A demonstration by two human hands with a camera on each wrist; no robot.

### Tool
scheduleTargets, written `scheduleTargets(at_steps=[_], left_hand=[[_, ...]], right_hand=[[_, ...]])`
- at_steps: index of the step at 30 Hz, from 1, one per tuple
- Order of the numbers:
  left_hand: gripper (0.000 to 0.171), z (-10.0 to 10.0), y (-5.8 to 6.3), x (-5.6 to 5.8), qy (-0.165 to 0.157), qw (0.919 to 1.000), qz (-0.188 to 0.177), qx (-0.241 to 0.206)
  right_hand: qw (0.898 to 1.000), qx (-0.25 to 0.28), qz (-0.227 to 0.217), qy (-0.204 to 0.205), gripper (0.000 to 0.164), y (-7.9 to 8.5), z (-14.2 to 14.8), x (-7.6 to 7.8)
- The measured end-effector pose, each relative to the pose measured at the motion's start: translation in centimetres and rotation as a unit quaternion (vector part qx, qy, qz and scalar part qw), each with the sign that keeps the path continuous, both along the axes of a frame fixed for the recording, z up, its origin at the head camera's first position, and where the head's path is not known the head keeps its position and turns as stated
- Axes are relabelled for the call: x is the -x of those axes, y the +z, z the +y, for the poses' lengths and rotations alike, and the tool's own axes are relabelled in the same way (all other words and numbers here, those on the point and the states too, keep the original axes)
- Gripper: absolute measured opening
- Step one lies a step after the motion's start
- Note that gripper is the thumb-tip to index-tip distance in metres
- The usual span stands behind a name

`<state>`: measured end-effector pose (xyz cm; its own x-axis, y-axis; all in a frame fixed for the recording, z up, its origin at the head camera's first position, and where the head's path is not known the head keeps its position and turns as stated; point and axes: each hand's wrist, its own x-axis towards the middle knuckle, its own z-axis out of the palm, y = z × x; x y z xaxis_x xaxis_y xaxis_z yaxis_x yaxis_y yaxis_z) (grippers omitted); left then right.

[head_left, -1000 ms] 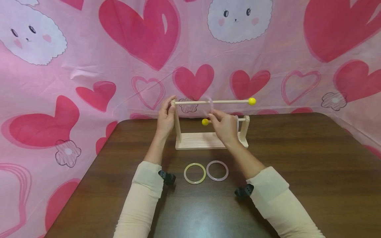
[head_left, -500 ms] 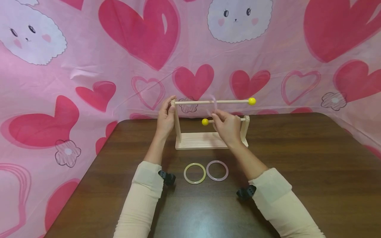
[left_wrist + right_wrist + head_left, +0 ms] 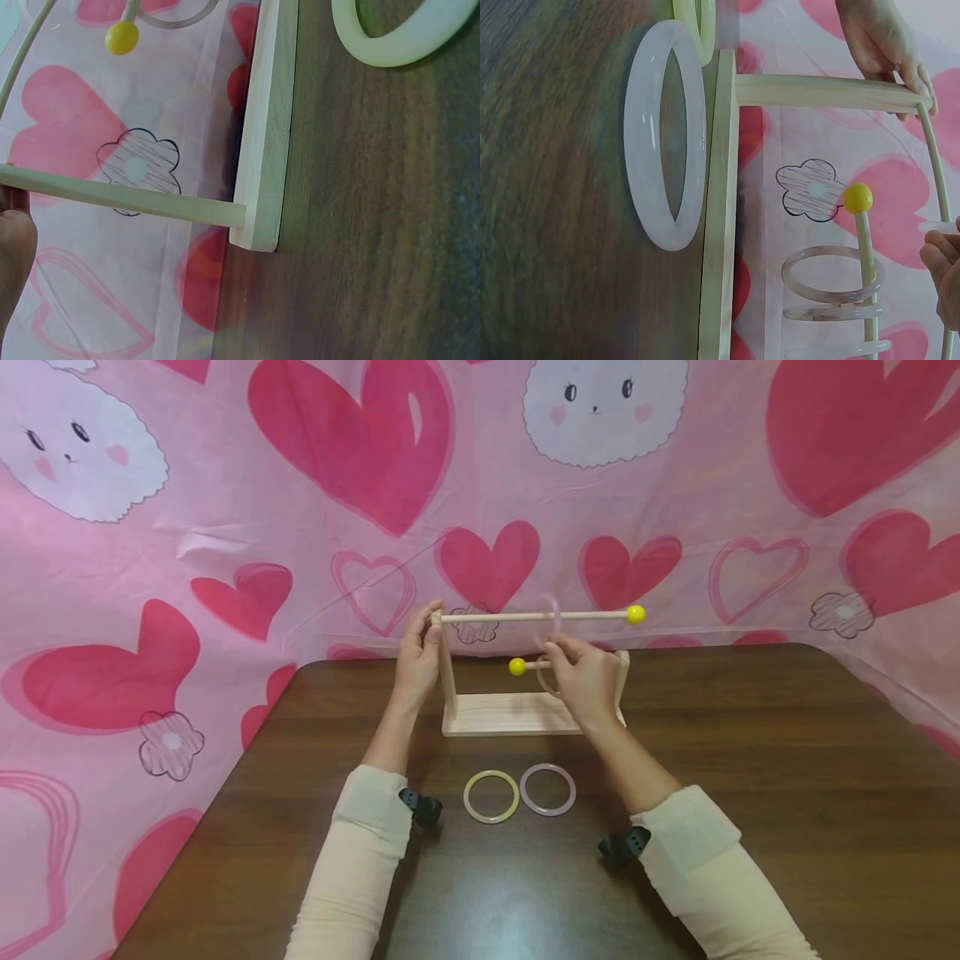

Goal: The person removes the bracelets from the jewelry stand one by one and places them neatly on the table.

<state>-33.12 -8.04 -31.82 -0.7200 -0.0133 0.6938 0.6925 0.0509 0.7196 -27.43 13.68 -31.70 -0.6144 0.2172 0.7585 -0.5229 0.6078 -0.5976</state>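
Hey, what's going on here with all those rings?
A person's left hand holds the top of the tall post of a wooden stand. The right hand pinches a pale ring that goes around the upper rod, partway along it. Three other rings are on the lower rod. A yellow ring and a lilac ring lie on the table.

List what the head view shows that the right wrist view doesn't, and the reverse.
Head only: the upper yellow ball, the left sleeve and the right sleeve.

Right wrist only: three rings told apart on the lower rod; the head view clearly shows just part of one there.

Both: the left hand gripping the tall post, the right hand with a held ring at the upper rod, plus a yellow ring and lilac ring on the table.
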Motion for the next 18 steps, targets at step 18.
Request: scheduleTargets(at_steps=[18], left_hand=[[0.036, 0.0, 0.6, -0.8, -0.003, 0.9998, -0.019, 0.000]], right_hand=[[1.000, 0.020, 0.021, -0.007, 0.013, -0.1, 1.0, 0.2]])
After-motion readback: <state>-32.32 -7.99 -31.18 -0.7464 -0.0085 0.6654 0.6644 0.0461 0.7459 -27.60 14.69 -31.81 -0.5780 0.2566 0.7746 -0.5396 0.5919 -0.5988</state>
